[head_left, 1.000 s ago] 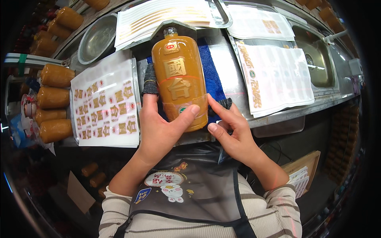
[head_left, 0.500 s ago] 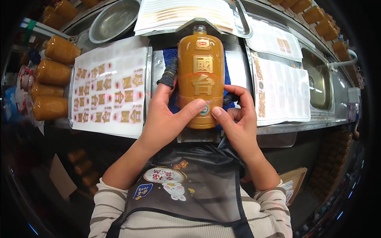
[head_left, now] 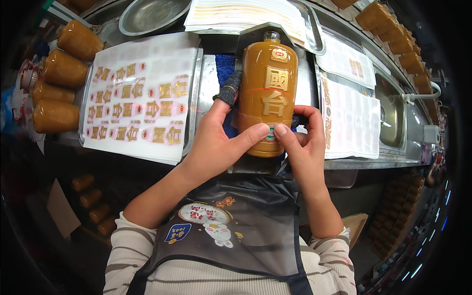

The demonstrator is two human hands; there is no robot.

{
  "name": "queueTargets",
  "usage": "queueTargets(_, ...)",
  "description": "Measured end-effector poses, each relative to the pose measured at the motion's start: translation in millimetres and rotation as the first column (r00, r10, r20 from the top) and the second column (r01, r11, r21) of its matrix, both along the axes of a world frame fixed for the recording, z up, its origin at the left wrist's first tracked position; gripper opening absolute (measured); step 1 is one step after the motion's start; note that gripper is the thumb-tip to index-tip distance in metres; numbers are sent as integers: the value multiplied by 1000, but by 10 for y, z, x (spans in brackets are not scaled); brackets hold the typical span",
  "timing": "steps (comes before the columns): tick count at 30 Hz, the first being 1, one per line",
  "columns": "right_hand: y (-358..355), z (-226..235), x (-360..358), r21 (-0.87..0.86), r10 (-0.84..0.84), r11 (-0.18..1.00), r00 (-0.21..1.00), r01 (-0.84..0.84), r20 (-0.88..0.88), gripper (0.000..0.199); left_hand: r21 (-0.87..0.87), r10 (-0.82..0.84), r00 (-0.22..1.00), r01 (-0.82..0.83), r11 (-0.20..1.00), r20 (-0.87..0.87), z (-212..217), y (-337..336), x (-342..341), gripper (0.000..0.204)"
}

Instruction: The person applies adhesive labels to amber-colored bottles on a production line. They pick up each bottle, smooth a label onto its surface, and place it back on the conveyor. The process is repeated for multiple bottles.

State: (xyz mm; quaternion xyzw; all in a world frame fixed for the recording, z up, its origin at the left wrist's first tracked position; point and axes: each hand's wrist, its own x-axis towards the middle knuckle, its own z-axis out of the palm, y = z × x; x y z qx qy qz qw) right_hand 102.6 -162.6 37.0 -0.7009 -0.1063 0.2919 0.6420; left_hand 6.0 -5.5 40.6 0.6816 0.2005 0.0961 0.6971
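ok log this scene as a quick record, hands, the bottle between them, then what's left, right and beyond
left hand: at bottle's left side, thumb at label's left edge
right hand: at bottle's right side, thumb at label's right edge
caramel-brown bottle: gold raised characters, neck pointing away from the person
round label: green and white, near bottle's base
left: gold-and-red decal sheet, brown bottles
right: sink
beyond: metal bowl

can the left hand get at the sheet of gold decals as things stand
Probably yes: the sheet of gold decals lies uncovered to the left hand's left and nothing seems in between, though that hand is on the bottle.
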Motion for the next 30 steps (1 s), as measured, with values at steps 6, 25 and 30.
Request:
queueTargets(6, 0, 22, 1, -48, 27, 999, 999, -25, 45, 52, 41, -13, 1000, 14, 999, -23, -21, 30, -10, 77)
queueTargets(25, -1, 3, 15, 2, 30, 1000, 1000, -30, -7, 51, 47, 24, 1000, -25, 999, 19, -27, 11, -2, 69)
queueTargets(30, -52, -25, -7, -8, 60, 998, 997, -60, 49, 53, 287, -25, 986, 72, 955, -163, -18, -9, -94, 83)
